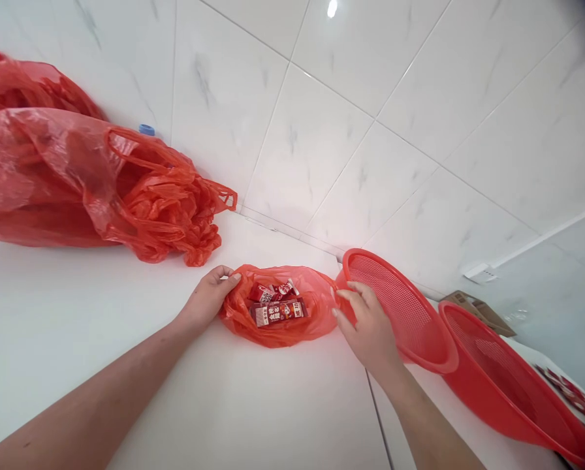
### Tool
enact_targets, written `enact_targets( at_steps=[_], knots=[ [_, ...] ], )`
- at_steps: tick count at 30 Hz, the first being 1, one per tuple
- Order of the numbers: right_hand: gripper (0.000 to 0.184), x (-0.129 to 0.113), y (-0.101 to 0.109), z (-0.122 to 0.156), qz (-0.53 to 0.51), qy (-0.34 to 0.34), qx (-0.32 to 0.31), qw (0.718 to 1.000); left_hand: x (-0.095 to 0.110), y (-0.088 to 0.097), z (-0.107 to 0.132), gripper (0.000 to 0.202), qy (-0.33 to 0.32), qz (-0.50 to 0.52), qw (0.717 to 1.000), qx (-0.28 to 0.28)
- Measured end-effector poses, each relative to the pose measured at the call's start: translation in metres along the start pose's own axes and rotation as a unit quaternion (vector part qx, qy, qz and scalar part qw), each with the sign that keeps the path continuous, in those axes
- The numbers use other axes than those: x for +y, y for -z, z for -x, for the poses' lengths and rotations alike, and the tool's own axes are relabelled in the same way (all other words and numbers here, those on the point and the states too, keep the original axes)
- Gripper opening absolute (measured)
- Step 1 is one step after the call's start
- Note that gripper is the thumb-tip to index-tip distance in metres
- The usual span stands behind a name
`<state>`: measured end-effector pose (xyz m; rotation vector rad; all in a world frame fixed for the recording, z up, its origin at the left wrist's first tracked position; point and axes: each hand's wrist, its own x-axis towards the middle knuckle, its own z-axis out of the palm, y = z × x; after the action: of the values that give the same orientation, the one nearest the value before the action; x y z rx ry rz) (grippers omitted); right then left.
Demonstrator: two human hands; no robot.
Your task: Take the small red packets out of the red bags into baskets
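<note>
An opened red plastic bag (283, 336) lies on the white table, its mouth facing up. Inside it rest a long dark-red snack packet (279, 312) with printed characters and a few smaller red-and-white packets (273, 292). My left hand (214, 294) pinches the bag's left rim between thumb and fingers. At the opposite end, my right hand (365, 320) grips the right rim, thumb and fingers close together on the thin plastic.
A heap of crumpled red plastic bags (160, 209) lies at the left by the tiled wall (332, 163). Two red mesh baskets (395, 294) stand at the right, with a cardboard box (478, 313) behind them. A small blue cap (146, 130) shows behind the heap.
</note>
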<state>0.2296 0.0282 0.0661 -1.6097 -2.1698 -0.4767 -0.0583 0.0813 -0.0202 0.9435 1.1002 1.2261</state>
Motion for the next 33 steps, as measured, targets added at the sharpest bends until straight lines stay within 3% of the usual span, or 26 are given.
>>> enact_targets(
  at_steps=[7, 12, 20, 23, 26, 33],
  knots=[
    [0.033, 0.025, -0.009, 0.047, 0.073, -0.035, 0.06, 0.995, 0.002, -0.001, -0.001, 0.035, 0.003, 0.004, 1.0, -0.008],
    [0.027, 0.039, -0.02, 0.077, 0.133, -0.06, 0.088, 0.985, 0.002, -0.002, 0.0, 0.036, -0.006, 0.011, 1.0, -0.008],
    [0.03, 0.051, -0.035, 0.082, 0.152, -0.149, 0.085, 0.973, -0.002, 0.0, -0.001, 0.039, -0.024, 0.006, 1.0, -0.011],
    [0.038, 0.048, -0.042, 0.081, 0.154, -0.191, 0.099, 0.964, -0.001, 0.001, 0.001, 0.039, -0.038, 0.018, 0.999, -0.018],
    [0.047, 0.035, -0.046, 0.087, 0.143, -0.183, 0.096, 0.968, 0.001, 0.0, 0.005, 0.037, -0.057, 0.042, 0.997, -0.032],
    [0.049, 0.007, -0.061, 0.091, 0.016, -0.097, -0.018, 0.995, 0.004, -0.004, 0.015, 0.043, -0.095, 0.052, 0.993, -0.037]
  ],
)
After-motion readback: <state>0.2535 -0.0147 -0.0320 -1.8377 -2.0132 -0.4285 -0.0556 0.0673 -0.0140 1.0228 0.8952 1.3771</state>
